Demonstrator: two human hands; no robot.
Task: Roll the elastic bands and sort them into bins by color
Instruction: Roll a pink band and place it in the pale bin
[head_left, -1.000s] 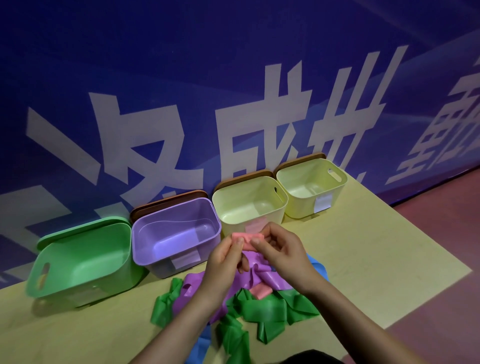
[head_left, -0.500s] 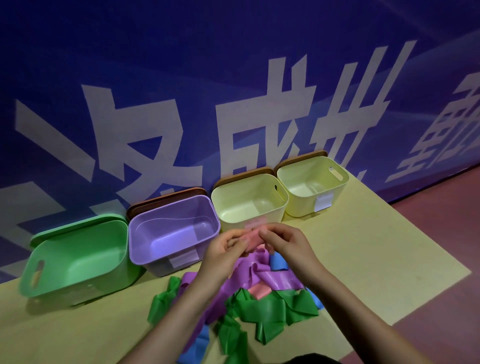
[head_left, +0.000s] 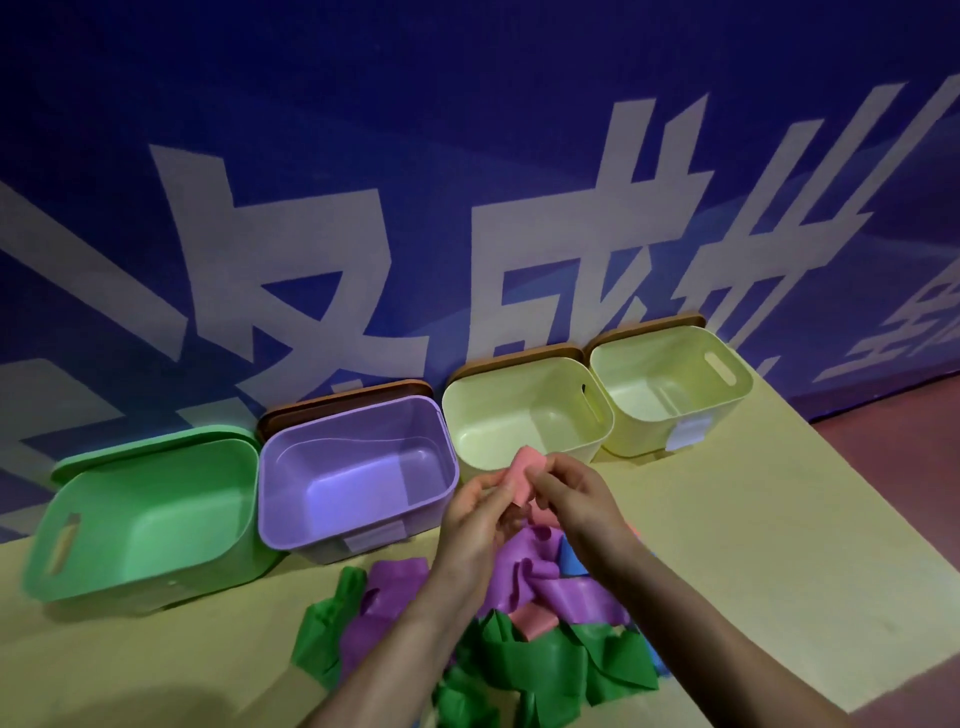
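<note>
Head view: both hands are up over the heap of bands (head_left: 524, 623) on the counter (head_left: 779, 545), and the left hand (head_left: 475, 519) and right hand (head_left: 582, 512) each have fingers pinching a pink band (head_left: 522, 475) that's partly rolled. It sits just near of the left yellow bin (head_left: 524, 410). Green bin (head_left: 140, 514), purple bin (head_left: 353, 467) and another yellow bin (head_left: 670, 387) line the far edge.

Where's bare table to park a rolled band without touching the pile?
Bare table right of the band pile, in front of the right yellow bin. More at front left, below the green bin. Crowded: between the purple bin and the pile, where both hands hold the pink band.
</note>
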